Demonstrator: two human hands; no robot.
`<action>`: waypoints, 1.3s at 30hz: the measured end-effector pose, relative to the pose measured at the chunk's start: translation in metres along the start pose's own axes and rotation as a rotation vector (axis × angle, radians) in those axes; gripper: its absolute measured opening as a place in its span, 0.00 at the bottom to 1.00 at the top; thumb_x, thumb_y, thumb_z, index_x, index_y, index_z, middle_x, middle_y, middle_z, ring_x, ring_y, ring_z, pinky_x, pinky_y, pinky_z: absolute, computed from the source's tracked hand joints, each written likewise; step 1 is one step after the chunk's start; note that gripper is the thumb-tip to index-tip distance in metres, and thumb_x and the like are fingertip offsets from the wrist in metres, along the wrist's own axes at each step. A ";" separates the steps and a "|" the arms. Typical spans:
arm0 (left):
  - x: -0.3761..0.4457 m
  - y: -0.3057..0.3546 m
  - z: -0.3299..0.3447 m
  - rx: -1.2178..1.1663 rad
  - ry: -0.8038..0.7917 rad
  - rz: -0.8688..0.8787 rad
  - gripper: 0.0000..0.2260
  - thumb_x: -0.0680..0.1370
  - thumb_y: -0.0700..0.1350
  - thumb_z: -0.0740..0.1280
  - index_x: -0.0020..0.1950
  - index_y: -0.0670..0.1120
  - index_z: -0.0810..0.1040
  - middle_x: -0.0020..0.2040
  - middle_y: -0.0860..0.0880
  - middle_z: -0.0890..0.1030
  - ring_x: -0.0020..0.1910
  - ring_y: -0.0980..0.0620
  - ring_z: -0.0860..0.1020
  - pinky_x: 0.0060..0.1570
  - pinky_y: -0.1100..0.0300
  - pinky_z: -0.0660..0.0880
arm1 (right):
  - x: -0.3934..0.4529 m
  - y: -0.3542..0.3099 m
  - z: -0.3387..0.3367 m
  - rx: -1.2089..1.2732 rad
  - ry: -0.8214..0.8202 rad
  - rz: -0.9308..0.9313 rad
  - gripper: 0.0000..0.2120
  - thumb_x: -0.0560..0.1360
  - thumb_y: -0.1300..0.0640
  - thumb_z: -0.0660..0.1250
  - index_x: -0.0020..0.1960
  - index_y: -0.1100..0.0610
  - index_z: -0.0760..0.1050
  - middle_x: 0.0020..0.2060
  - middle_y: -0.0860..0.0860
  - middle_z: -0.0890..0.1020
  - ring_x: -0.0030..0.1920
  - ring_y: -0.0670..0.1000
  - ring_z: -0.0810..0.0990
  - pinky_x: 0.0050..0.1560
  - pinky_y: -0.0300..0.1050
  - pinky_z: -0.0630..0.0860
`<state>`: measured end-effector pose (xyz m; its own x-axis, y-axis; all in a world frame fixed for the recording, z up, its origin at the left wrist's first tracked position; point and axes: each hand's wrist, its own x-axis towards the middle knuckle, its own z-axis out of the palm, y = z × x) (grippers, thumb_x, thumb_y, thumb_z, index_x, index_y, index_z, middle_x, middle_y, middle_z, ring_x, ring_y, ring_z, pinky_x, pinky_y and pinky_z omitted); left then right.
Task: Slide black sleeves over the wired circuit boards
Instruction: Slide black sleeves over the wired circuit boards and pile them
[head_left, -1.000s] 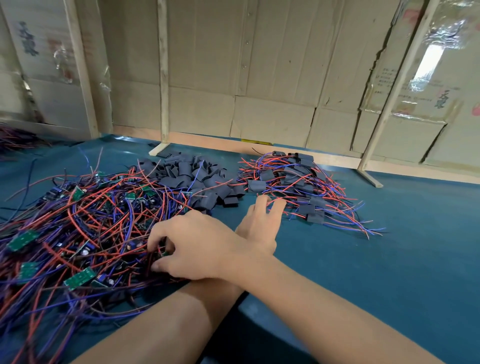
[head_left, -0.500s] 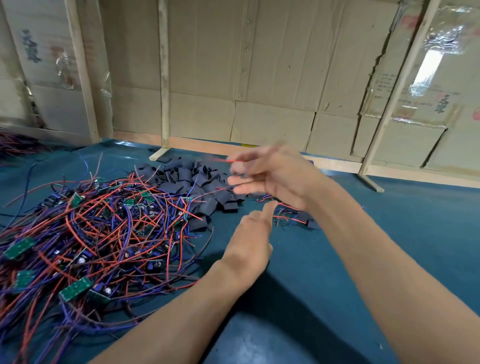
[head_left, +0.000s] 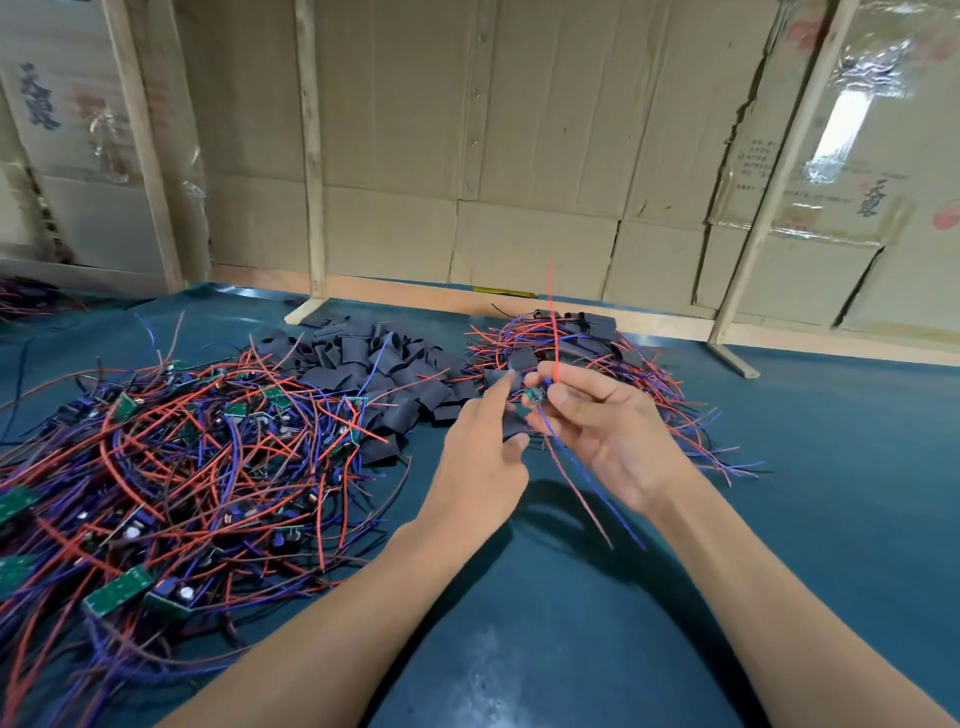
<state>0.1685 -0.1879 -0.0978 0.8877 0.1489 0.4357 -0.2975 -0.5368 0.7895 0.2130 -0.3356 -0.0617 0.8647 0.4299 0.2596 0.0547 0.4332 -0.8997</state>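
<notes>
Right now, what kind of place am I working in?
Probably a small assembly workshop for hand work on electronics. A heap of wired boards covers the blue table, a pile of black sleeves lies behind it, and flattened cardboard lines the wall.

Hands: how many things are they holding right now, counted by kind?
black sleeve, pinched in the left hand: 1
wired circuit board, held in the right hand: 1
Total: 2
</notes>
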 end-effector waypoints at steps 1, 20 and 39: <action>0.000 0.000 -0.001 -0.037 0.007 0.000 0.29 0.80 0.36 0.65 0.78 0.54 0.63 0.63 0.50 0.76 0.63 0.54 0.75 0.65 0.61 0.68 | -0.001 0.000 0.000 -0.001 0.006 -0.019 0.13 0.70 0.68 0.69 0.53 0.61 0.86 0.51 0.59 0.86 0.45 0.53 0.86 0.49 0.44 0.82; -0.003 -0.003 -0.001 -0.219 -0.008 0.053 0.31 0.75 0.39 0.74 0.73 0.61 0.69 0.52 0.62 0.83 0.54 0.62 0.79 0.53 0.72 0.71 | -0.006 -0.036 -0.015 0.353 0.416 -0.439 0.13 0.75 0.78 0.63 0.56 0.69 0.78 0.44 0.55 0.85 0.49 0.57 0.83 0.55 0.44 0.81; -0.007 0.001 -0.004 -0.212 -0.115 0.066 0.34 0.74 0.38 0.75 0.71 0.65 0.67 0.53 0.71 0.78 0.52 0.72 0.76 0.50 0.80 0.66 | -0.006 -0.039 -0.024 0.365 0.479 -0.452 0.13 0.74 0.79 0.64 0.55 0.69 0.78 0.44 0.55 0.85 0.50 0.57 0.84 0.54 0.44 0.81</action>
<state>0.1610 -0.1861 -0.0983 0.8946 0.0172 0.4466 -0.4123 -0.3539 0.8395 0.2172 -0.3739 -0.0365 0.9243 -0.2078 0.3201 0.3594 0.7564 -0.5465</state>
